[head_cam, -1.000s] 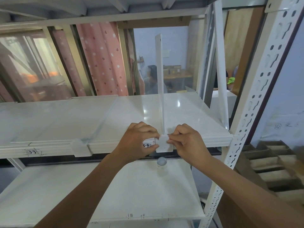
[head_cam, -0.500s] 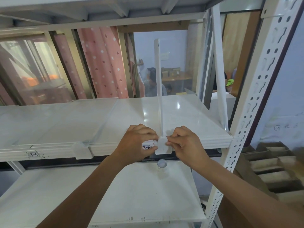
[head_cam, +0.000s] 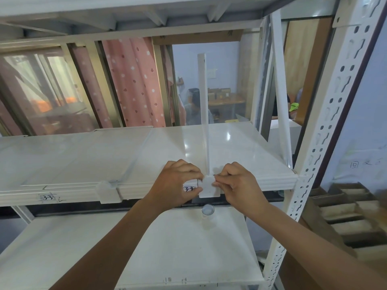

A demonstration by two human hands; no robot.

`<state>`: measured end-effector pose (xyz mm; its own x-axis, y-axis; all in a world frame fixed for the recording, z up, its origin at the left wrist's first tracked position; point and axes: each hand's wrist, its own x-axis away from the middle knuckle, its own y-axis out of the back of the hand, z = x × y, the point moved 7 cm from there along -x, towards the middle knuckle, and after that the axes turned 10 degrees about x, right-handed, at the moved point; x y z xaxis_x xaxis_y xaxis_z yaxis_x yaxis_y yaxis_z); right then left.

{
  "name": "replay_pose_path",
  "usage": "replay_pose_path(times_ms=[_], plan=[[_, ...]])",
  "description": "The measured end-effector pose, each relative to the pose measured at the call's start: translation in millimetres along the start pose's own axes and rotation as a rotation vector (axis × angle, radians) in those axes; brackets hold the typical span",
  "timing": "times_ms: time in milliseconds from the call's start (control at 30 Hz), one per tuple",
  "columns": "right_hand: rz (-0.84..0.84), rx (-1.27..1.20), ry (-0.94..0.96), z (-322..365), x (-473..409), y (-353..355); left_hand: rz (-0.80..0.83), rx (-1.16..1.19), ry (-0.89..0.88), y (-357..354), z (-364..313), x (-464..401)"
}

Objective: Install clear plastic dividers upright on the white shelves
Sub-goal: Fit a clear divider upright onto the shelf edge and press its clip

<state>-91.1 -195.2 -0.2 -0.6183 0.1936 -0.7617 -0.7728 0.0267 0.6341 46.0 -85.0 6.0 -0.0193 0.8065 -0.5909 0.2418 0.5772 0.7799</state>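
Observation:
A clear plastic divider (head_cam: 204,105) stands upright on the white shelf (head_cam: 240,147), seen edge-on at the middle. Its white foot clip (head_cam: 208,188) sits over the shelf's front lip. My left hand (head_cam: 178,183) pinches the clip from the left and my right hand (head_cam: 234,185) pinches it from the right. Another divider (head_cam: 83,155) lies flat on the shelf's left part, its own clip (head_cam: 109,191) on the front lip. A third divider (head_cam: 280,97) leans upright at the shelf's right end.
A perforated white upright post (head_cam: 326,130) bounds the shelf on the right. A lower white shelf (head_cam: 146,248) carries a small round clear piece (head_cam: 207,209). Cardboard trays (head_cam: 345,210) sit at the lower right. Pink dotted curtains (head_cam: 134,80) and a window lie behind.
Both hands stay on the clip. The view has tilted slightly, so the shelf and hands sit a little higher in the frame.

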Motion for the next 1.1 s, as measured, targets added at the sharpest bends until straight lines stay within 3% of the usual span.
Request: replay_pose_path(times_ms=[400, 767, 1100], plan=[[0.095, 0.135, 0.053, 6.4, 2.1, 4.2, -0.04, 0.087, 0.086, 0.5, -0.8, 8.3], [0.26, 0.402, -0.203, 42.0, 17.3, 18.0, 0.04, 0.0, 0.194, 26.1, -6.1, 41.2], [0.648, 0.545, -0.38, 70.9, 32.9, 20.6, 0.186, -0.199, 0.371, 56.6, 7.1, 87.4]])
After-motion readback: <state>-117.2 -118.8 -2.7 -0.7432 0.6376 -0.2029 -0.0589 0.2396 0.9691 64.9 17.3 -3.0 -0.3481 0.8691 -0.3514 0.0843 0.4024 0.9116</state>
